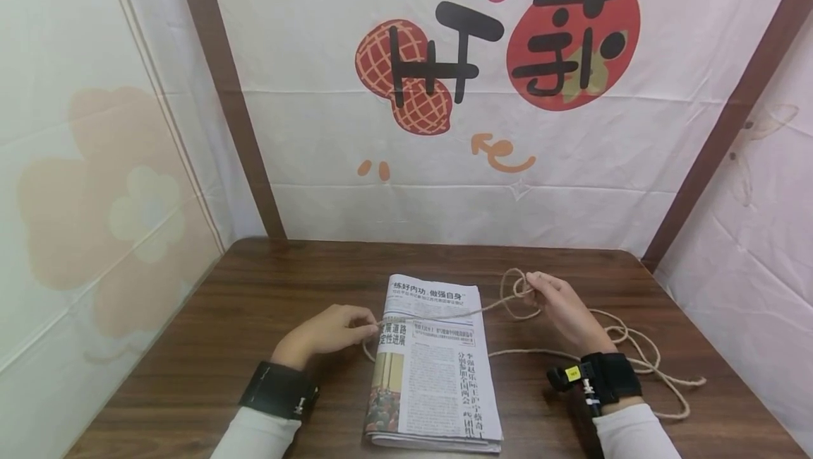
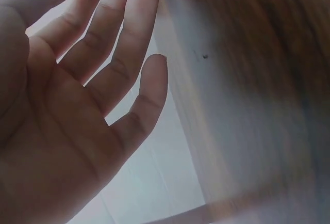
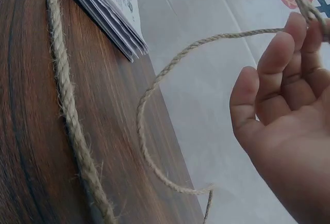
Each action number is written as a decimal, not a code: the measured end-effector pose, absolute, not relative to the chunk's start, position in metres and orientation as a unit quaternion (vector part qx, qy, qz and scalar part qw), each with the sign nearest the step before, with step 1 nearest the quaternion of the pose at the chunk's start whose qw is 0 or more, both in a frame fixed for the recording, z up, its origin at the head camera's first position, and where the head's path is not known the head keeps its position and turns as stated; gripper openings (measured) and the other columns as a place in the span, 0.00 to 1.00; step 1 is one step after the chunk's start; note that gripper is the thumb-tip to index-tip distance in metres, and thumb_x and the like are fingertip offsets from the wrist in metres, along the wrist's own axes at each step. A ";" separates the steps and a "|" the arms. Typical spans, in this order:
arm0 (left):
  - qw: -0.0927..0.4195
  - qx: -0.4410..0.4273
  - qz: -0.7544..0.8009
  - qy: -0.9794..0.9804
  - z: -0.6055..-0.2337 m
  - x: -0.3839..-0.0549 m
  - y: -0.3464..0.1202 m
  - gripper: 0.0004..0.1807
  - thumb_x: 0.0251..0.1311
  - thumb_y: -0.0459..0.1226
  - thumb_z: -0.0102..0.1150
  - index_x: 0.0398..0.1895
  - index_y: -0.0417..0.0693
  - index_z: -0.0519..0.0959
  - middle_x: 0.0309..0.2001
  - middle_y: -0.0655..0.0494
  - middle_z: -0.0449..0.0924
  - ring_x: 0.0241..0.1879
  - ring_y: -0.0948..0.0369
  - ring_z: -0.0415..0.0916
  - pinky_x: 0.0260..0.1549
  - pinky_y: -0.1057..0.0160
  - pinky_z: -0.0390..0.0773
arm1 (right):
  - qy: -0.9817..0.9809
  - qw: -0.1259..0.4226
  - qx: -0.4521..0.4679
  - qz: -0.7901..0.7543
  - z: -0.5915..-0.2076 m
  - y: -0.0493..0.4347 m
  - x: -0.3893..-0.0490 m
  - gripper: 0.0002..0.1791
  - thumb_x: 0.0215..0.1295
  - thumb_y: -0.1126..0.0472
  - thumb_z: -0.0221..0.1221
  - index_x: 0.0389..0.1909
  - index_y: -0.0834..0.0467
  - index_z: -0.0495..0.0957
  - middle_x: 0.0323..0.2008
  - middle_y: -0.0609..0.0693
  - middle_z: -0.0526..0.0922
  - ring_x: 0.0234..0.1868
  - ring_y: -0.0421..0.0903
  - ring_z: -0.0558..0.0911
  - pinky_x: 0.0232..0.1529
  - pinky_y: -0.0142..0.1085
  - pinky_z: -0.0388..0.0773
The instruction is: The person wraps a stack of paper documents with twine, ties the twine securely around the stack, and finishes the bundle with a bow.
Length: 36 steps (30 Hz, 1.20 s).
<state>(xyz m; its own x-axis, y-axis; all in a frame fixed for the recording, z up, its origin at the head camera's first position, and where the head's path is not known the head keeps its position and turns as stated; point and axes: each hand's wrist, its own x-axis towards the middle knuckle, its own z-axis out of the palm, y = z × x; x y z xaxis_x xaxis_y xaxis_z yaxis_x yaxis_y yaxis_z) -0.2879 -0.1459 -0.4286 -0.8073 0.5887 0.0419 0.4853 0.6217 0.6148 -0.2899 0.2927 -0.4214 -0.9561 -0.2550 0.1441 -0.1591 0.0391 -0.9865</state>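
Note:
A folded newspaper (image 1: 438, 381) lies on the wooden table between the hands. Across its upper part runs a thin twine rope (image 3: 140, 111), and another stretch of it comes out at the paper's right side. At the paper's left edge my left hand (image 1: 330, 335) pinches the rope between thumb and fingertips; its other fingers are loosely bent in the left wrist view. Above the table, right of the paper, my right hand (image 1: 562, 309) pinches the rope where it forms a small loop (image 1: 513, 284). Most of that pinch is hidden behind the fingers in the right wrist view.
The rope's loose tail (image 1: 654, 360) lies in curves on the right side of the wooden table (image 1: 209, 374), near the right forearm. A white printed cloth (image 1: 444, 212) hangs behind the table's far edge, with more cloth at both sides. Each wrist wears a black band.

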 end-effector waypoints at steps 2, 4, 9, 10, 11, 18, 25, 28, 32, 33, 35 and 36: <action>0.074 0.300 0.317 0.897 -0.428 -0.288 -0.144 0.09 0.71 0.44 0.56 0.41 0.50 0.82 0.32 0.60 0.80 0.30 0.62 0.74 0.33 0.58 0.75 | 0.725 0.034 -0.134 -0.674 -0.423 0.291 -0.291 0.17 0.78 0.50 0.51 0.42 0.61 0.76 0.38 0.46 0.78 0.42 0.42 0.78 0.50 0.39 0.76; 0.067 0.295 0.325 0.896 -0.428 -0.289 -0.141 0.09 0.70 0.43 0.58 0.45 0.49 0.81 0.35 0.60 0.81 0.34 0.62 0.75 0.36 0.58 0.76 | 0.733 0.031 -0.136 -0.666 -0.424 0.287 -0.292 0.17 0.78 0.52 0.52 0.43 0.64 0.76 0.38 0.47 0.79 0.42 0.42 0.78 0.50 0.39 0.77; 0.041 0.296 0.350 0.888 -0.427 -0.289 -0.128 0.15 0.68 0.40 0.60 0.55 0.46 0.77 0.46 0.55 0.80 0.47 0.57 0.78 0.46 0.52 0.78 | 0.755 0.041 -0.157 -0.635 -0.427 0.277 -0.291 0.17 0.76 0.57 0.56 0.50 0.70 0.74 0.44 0.59 0.83 0.47 0.49 0.82 0.53 0.44 0.78; 0.034 0.301 0.351 0.886 -0.426 -0.289 -0.125 0.16 0.68 0.40 0.61 0.56 0.45 0.77 0.47 0.53 0.79 0.50 0.55 0.77 0.49 0.51 0.78 | 0.758 0.045 -0.159 -0.631 -0.427 0.274 -0.291 0.16 0.75 0.58 0.56 0.50 0.69 0.73 0.44 0.60 0.83 0.48 0.51 0.83 0.53 0.46 0.78; 0.026 0.305 0.351 0.885 -0.425 -0.288 -0.122 0.16 0.68 0.39 0.61 0.56 0.45 0.77 0.48 0.52 0.79 0.51 0.54 0.77 0.51 0.49 0.77 | 0.758 0.050 -0.159 -0.631 -0.428 0.272 -0.290 0.15 0.75 0.59 0.57 0.50 0.69 0.73 0.45 0.60 0.83 0.48 0.53 0.83 0.53 0.48 0.78; 0.000 0.298 0.364 0.882 -0.421 -0.288 -0.101 0.09 0.66 0.37 0.61 0.47 0.48 0.83 0.43 0.54 0.78 0.44 0.56 0.75 0.44 0.54 0.77 | 0.751 0.067 -0.155 -0.639 -0.429 0.258 -0.289 0.10 0.74 0.60 0.58 0.44 0.64 0.72 0.40 0.54 0.84 0.46 0.56 0.82 0.50 0.49 0.79; 0.039 0.235 0.419 0.876 -0.418 -0.295 -0.082 0.10 0.66 0.44 0.62 0.45 0.51 0.86 0.39 0.59 0.82 0.39 0.60 0.75 0.37 0.59 0.75 | 0.771 0.074 -0.142 -0.617 -0.435 0.243 -0.289 0.13 0.74 0.55 0.58 0.44 0.63 0.74 0.42 0.57 0.82 0.45 0.57 0.81 0.51 0.51 0.78; 0.054 0.221 0.444 0.867 -0.417 -0.299 -0.077 0.11 0.65 0.46 0.64 0.44 0.52 0.86 0.39 0.58 0.82 0.39 0.60 0.76 0.37 0.59 0.76 | 0.784 0.081 -0.133 -0.601 -0.438 0.235 -0.289 0.15 0.74 0.53 0.58 0.44 0.62 0.75 0.43 0.59 0.80 0.45 0.55 0.80 0.51 0.48 0.78; 0.074 0.229 0.458 0.856 -0.417 -0.304 -0.070 0.11 0.64 0.47 0.65 0.42 0.53 0.87 0.41 0.59 0.83 0.40 0.60 0.77 0.39 0.59 0.76 | 0.793 0.086 -0.138 -0.587 -0.439 0.223 -0.287 0.15 0.74 0.54 0.58 0.45 0.63 0.77 0.42 0.58 0.79 0.45 0.53 0.79 0.51 0.44 0.78; 0.080 0.234 0.460 0.853 -0.416 -0.305 -0.067 0.11 0.63 0.48 0.65 0.41 0.53 0.88 0.40 0.60 0.84 0.40 0.61 0.77 0.40 0.59 0.77 | 0.796 0.087 -0.142 -0.582 -0.439 0.220 -0.286 0.14 0.74 0.54 0.58 0.44 0.63 0.77 0.41 0.57 0.79 0.45 0.52 0.79 0.51 0.43 0.77; 0.091 0.245 0.458 0.850 -0.416 -0.307 -0.063 0.12 0.63 0.49 0.65 0.41 0.52 0.88 0.39 0.61 0.85 0.40 0.61 0.78 0.41 0.59 0.77 | 0.802 0.090 -0.150 -0.571 -0.438 0.215 -0.284 0.14 0.74 0.54 0.58 0.43 0.63 0.78 0.38 0.54 0.79 0.43 0.50 0.78 0.50 0.43 0.76; 0.098 0.247 0.458 0.848 -0.415 -0.307 -0.061 0.13 0.63 0.49 0.65 0.41 0.52 0.89 0.38 0.61 0.85 0.39 0.61 0.79 0.40 0.59 0.77 | 0.805 0.092 -0.154 -0.566 -0.438 0.212 -0.283 0.14 0.74 0.53 0.58 0.42 0.63 0.78 0.36 0.53 0.79 0.42 0.50 0.77 0.49 0.43 0.75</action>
<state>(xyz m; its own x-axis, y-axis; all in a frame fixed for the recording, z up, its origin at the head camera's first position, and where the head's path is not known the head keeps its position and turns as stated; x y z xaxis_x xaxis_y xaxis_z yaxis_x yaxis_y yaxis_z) -0.3071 -0.0612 -0.4147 -0.8584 0.5095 0.0602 0.3296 0.4579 0.8256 -0.2832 0.2121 -0.4379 -0.9355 -0.3524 0.0269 -0.1443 0.3114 -0.9393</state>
